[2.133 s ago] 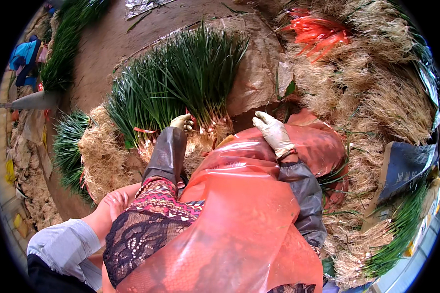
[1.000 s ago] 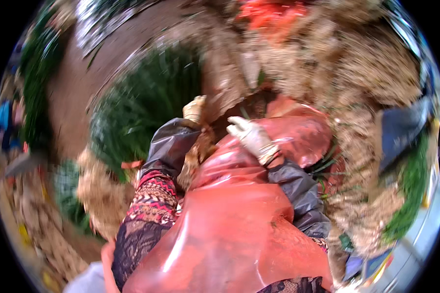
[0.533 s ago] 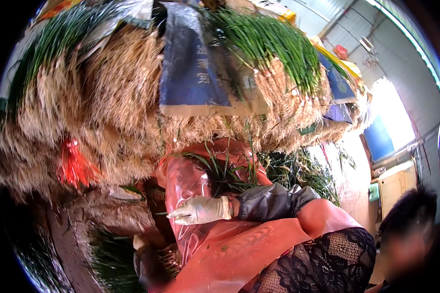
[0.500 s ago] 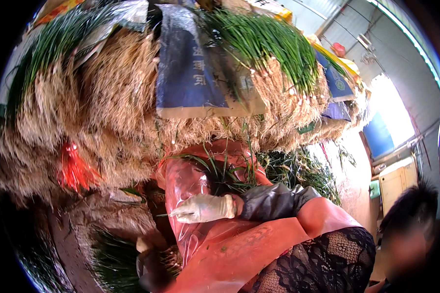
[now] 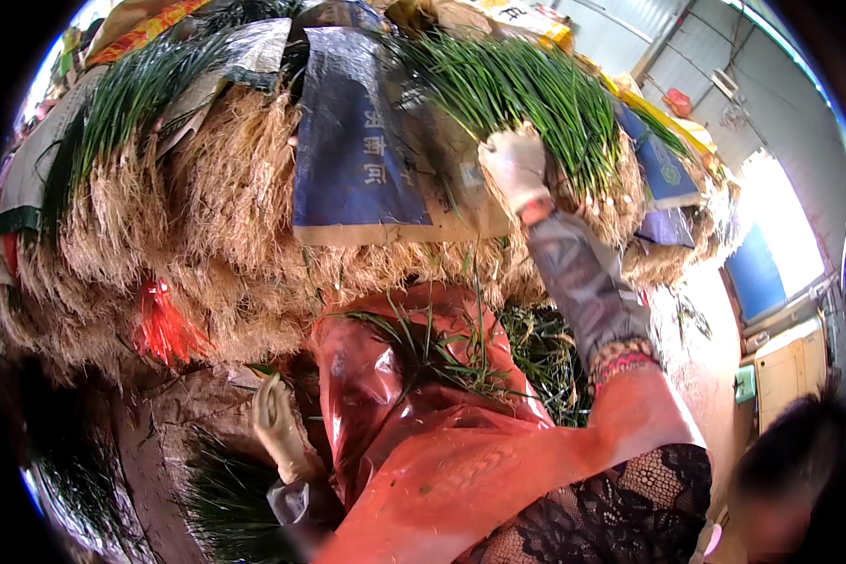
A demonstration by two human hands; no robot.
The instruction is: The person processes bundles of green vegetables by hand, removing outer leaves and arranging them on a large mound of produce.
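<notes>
Both of my hands wear pale gloves. My right hand (image 5: 517, 169) is stretched forward to the pile, its fingers closed at the left edge of a bunch of thin green onions (image 5: 545, 94) with white bulbs; the glove partly hides what it grips. The long tan roots (image 5: 226, 169) of the pile hang toward me. My left hand (image 5: 277, 423) is raised at the lower left, fingers stretched out and holding nothing visible. Below it are more green leaves (image 5: 221, 503). Loose green leaves (image 5: 432, 352) lie on the red plastic apron (image 5: 385, 451) over my lap.
A blue and tan sack (image 5: 357, 141) drapes over the pile's middle. Red plastic strips (image 5: 167, 324) hang at its left. More leaves (image 5: 550, 362) lie on the floor right of my apron. A person (image 5: 785, 470) is at the lower right, near a wooden cabinet (image 5: 791, 362).
My right hand has gone from over the apron up and forward to the onion bunch. My left hand has risen into clearer view with its fingers extended. The view has shifted slightly.
</notes>
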